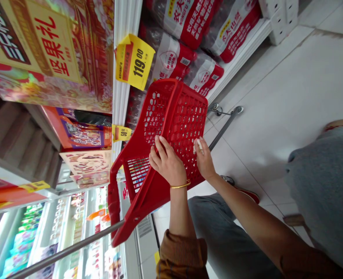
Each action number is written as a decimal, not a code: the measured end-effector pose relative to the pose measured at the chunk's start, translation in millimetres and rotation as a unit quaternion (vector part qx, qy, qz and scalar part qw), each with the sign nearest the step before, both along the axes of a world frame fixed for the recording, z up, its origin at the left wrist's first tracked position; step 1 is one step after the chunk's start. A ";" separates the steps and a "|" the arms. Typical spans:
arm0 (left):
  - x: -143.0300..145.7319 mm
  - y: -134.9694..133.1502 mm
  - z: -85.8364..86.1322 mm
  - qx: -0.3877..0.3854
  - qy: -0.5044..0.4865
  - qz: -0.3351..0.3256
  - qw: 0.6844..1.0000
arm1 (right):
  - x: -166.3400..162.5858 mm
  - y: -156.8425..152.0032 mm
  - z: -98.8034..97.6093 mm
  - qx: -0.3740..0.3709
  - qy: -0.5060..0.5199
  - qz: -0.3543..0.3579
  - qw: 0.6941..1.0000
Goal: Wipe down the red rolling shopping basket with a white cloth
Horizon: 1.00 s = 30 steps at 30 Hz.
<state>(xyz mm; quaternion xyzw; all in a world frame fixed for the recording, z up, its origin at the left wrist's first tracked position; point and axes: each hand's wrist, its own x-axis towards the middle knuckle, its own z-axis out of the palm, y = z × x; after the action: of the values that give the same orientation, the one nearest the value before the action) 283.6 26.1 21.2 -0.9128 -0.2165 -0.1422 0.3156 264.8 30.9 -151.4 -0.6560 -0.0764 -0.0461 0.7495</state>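
Observation:
A red plastic shopping cart (188,112) with a perforated basket stands beside the shelf; the view is turned sideways, so the floor is at the right. My left hand (168,162), with a gold bracelet on the wrist, lies over the basket's rim. Its fingers curl over the edge, slightly apart. Beside the basket's perforated side, my right hand (205,161) is closed around a small white crumpled piece (198,146), which looks like tissue. Its fingertips are near or against the mesh; I cannot tell whether they touch it.
Shrink-wrapped water bottles (185,50) fill the low shelf beside the cart. Boxed nut gifts (52,50) stand above, behind yellow price tags (135,62). A grey metal pole (72,246) reaches to the cart's handle end. Jeans-clad legs (322,174) and white floor tiles (270,100) lie rightward.

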 end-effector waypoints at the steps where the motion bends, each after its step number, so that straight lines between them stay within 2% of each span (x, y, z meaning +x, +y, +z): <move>1: -0.2 1.1 -1.8 -0.005 -0.007 -0.004 1.000 | -1.4 0.4 -2.9 0.003 0.011 0.005 1.000; 5: -3.1 6.4 -5.3 -0.028 -0.005 -0.013 1.000 | -3.0 1.1 -4.8 0.015 0.023 0.012 1.000; 9: -7.2 11.6 -4.4 -0.030 0.022 -0.017 0.999 | -2.0 0.8 3.1 0.017 0.032 0.017 0.999; 14: -13.8 18.2 -11.0 -0.030 0.077 -0.041 0.996 | 7.2 -1.8 30.3 0.043 0.060 -0.002 0.997; 17: -18.9 22.2 -20.4 -0.052 0.134 -0.065 0.987 | 18.9 -2.5 50.8 0.065 0.025 0.010 0.998; 20: -21.6 25.0 -27.4 -0.050 0.154 -0.072 0.984 | 28.7 -1.6 60.5 0.073 -0.020 0.042 0.996; 23: -20.3 26.4 -29.0 -0.046 0.153 -0.068 0.985 | 31.6 -0.2 52.6 0.067 -0.055 0.058 0.995; 30: -18.5 31.8 -27.0 -0.055 0.158 -0.070 0.983 | 21.1 3.9 10.0 0.015 -0.036 0.038 0.999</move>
<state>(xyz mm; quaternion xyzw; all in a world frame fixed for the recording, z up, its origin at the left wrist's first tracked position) 265.1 57.9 -5.7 -0.9528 -0.1068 -0.0063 0.2840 285.9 34.7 -141.4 -0.6389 -0.1272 -0.0422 0.7576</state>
